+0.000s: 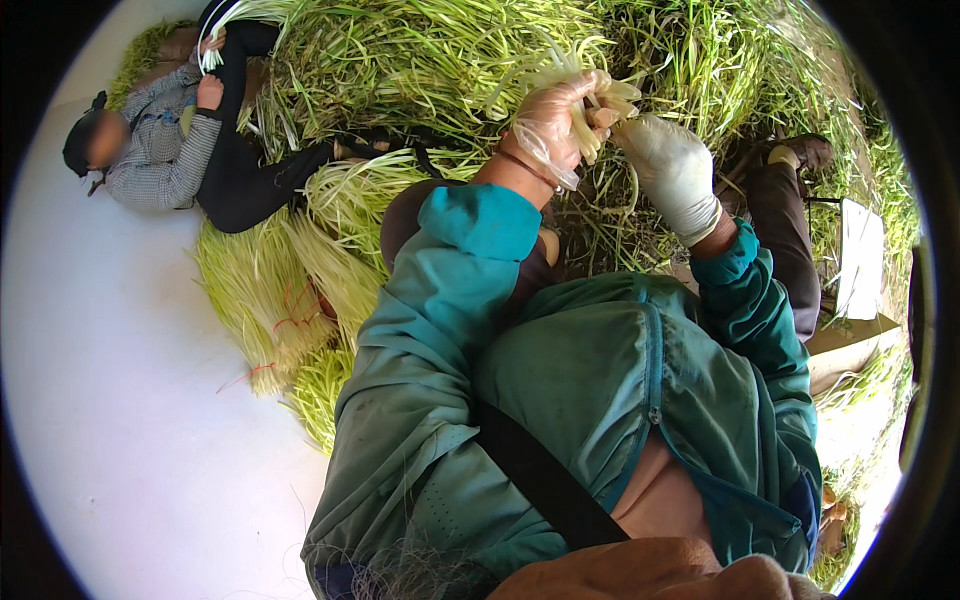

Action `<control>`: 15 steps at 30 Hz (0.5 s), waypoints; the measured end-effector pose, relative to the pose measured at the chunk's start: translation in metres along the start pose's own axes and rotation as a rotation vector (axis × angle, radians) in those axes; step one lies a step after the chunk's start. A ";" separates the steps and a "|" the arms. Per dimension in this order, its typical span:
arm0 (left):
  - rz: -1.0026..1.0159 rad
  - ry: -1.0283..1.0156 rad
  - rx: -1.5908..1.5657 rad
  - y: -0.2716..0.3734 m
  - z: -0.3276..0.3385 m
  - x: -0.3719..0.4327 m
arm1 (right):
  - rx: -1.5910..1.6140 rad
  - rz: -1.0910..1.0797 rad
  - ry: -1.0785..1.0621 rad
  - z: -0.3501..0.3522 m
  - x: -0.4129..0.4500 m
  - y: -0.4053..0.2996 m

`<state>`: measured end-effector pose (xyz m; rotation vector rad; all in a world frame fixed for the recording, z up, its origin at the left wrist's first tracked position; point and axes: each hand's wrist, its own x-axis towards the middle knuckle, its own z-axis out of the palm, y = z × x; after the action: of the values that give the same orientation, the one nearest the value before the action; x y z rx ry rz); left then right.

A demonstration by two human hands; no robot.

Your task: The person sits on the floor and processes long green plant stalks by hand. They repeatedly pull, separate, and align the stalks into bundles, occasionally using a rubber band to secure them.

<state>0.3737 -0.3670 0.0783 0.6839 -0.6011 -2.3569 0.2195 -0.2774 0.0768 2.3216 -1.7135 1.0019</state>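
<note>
My left hand [555, 120], in a thin clear plastic glove, is closed around a small bunch of pale leafy stalks [585, 131] at the upper middle. Their pale ends point down past my fingers, and thin leaves spread above the hand. Right beside it, my right hand [667, 169] wears a white glove and has its fingers bent at the stalks' side. Whether its fingertips pinch a stalk cannot be told. Loose green and yellow leaves and stalk scraps [600, 225] lie on the ground beneath both hands.
A large heap of long green-yellow stalks [375, 75] spreads beyond my hands. Bundles tied with red string [300, 322] lie to the left, by a pale wall-like surface [150, 337]. Another person [161, 150] sits at upper left holding pale stalks. A white panel [859, 259] stands at right.
</note>
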 end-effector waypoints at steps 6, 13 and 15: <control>0.183 -0.016 -0.020 0.026 -0.008 -0.003 | 0.166 0.287 -0.219 0.000 -0.057 0.026; 0.226 0.056 0.068 0.039 -0.013 -0.008 | -0.343 0.358 -1.132 0.000 -0.199 0.103; 0.178 0.015 0.108 0.033 -0.012 -0.008 | -0.151 0.364 -0.833 -0.017 -0.164 0.092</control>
<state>0.3998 -0.3886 0.0903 0.6664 -0.7552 -2.1650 0.1057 -0.1689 -0.0274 2.5465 -2.4257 -0.1601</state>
